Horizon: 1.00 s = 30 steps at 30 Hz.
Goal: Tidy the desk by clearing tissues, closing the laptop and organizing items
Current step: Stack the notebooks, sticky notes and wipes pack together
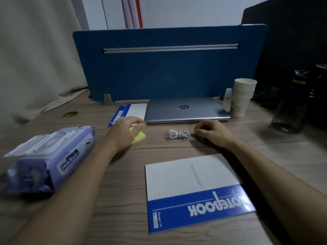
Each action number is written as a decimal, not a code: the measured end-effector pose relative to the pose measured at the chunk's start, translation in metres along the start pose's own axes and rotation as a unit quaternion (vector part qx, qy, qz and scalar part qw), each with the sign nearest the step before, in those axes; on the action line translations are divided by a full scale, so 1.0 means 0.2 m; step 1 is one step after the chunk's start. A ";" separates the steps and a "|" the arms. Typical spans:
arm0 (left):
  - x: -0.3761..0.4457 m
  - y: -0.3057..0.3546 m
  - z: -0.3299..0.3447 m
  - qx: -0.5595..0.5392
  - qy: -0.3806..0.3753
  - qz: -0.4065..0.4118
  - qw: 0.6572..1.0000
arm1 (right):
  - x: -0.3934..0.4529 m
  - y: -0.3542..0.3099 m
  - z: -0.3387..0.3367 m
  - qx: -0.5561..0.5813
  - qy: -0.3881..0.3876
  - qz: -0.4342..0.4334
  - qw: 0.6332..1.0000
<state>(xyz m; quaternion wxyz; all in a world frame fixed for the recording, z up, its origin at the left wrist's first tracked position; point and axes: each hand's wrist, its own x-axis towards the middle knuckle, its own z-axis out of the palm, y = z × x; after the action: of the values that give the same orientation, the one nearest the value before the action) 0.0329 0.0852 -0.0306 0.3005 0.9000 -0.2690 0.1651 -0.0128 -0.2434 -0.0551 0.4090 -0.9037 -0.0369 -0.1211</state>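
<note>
A closed silver laptop (185, 110) lies at the back of the wooden desk (123, 174), against the blue divider. My left hand (125, 131) rests palm down over a yellow sticky-note pad (140, 137), whose corner sticks out from under it; its fingers are bent near the laptop's front left corner, and whether they grip anything is unclear. My right hand (210, 130) sits with its fingers curled, just right of a coiled white cable (177, 134) and apart from it. A purple pack of wet wipes (51, 160) lies at the left.
One blue-and-white notebook (194, 191) lies near the front edge, another (131, 111) left of the laptop. A stack of paper cups (243, 96) and a dark bottle (290, 106) stand at the right. The blue divider (168, 68) closes the back.
</note>
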 end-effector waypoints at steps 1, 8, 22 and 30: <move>-0.03 0.04 0.01 -0.004 -0.039 0.004 0.999 | -0.02 -0.01 -0.01 0.003 -0.015 -0.001 1.000; -0.21 0.25 0.06 0.003 -0.204 0.000 0.979 | -0.25 -0.10 -0.14 0.010 -0.183 -0.037 0.982; -0.35 0.42 0.03 0.059 -0.272 -0.080 0.957 | -0.37 -0.26 -0.17 -0.246 -0.317 0.029 0.915; -0.37 0.36 0.02 -0.044 -0.229 -0.049 0.971 | -0.35 -0.17 -0.01 -0.037 -0.047 -0.011 0.998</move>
<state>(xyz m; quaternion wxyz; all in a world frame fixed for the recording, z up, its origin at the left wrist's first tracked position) -0.0677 0.0624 -0.0360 0.2782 0.9118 -0.2931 -0.0729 -0.0861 -0.2200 -0.0467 0.3716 -0.9225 -0.0614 -0.0840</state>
